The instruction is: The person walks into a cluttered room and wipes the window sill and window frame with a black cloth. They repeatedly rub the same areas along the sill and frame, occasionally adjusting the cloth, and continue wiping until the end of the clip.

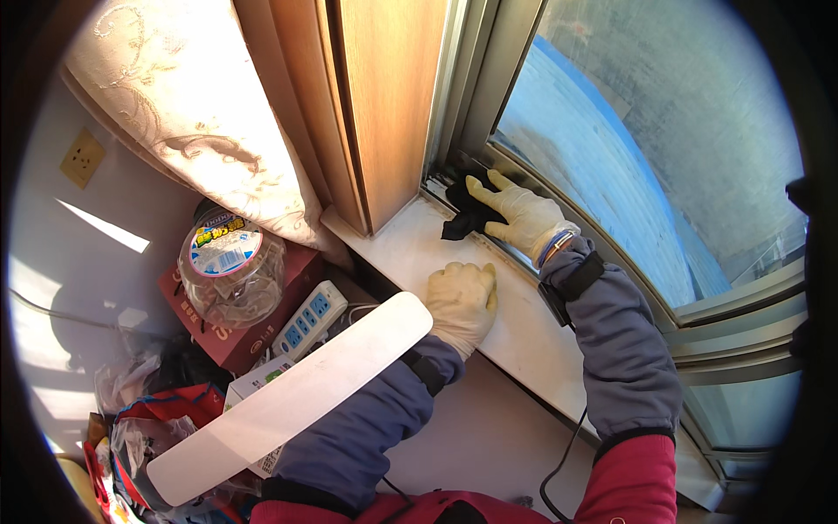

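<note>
My right hand (524, 213), in a pale latex glove, presses a black cloth (476, 208) into the corner of the window track (514, 252), with its fingers spread over the cloth. Below and to the left, my left hand (461, 303), gloved too, rests closed in a fist on the white windowsill (399, 242); nothing shows in it. The metal window frame (582, 242) and its glass pane (628, 150) rise beside my right hand. Part of the cloth is hidden under my fingers.
A long white blade-like panel (294, 396) crosses above my left sleeve. At left are a clear plastic jar (232, 288) on a red box (229, 347), a power strip (314, 321), plastic bags (157, 439) and a patterned curtain (209, 118). A wooden post (393, 111) borders the sill.
</note>
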{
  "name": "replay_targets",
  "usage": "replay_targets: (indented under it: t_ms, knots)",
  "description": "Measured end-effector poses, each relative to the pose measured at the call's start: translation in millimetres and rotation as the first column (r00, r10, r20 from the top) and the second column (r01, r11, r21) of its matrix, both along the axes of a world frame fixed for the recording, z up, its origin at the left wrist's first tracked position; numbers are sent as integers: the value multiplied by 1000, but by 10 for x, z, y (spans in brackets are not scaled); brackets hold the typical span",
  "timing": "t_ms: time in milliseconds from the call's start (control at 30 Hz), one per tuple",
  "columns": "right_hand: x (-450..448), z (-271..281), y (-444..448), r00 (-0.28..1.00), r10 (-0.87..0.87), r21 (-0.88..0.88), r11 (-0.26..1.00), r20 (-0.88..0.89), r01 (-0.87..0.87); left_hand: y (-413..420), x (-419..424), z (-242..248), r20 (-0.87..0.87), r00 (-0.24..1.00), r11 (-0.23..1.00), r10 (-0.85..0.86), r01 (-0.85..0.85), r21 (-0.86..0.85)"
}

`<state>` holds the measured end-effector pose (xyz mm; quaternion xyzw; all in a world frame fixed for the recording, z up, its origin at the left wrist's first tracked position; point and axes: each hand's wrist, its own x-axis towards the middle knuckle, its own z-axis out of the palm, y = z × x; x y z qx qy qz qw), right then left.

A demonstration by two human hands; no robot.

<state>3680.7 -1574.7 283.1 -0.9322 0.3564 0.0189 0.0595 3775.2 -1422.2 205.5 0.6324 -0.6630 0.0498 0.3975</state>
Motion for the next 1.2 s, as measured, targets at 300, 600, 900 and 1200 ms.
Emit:
replay_targets:
  t_ms: [300, 600, 900, 1200]
  knots:
    - [570, -265, -325, 996, 91, -50, 995, -4, -91, -25, -20, -15, 2, 1000, 1000, 20, -20, 1]
    - [724, -217, -369, 986, 86, -23, 996, -142, -90, -20, 5, -4, 19, 1000, 998, 12, -13, 55]
    - [445, -138, -198, 988, 69, -64, 995, -141, -79, -12, 12, -48, -16, 1000, 1000, -5, 5, 7]
    - [749, -126, -295, 971, 117, -130, 981, -210, -146, -11, 22, -40, -16, 999, 997, -28, 29, 67]
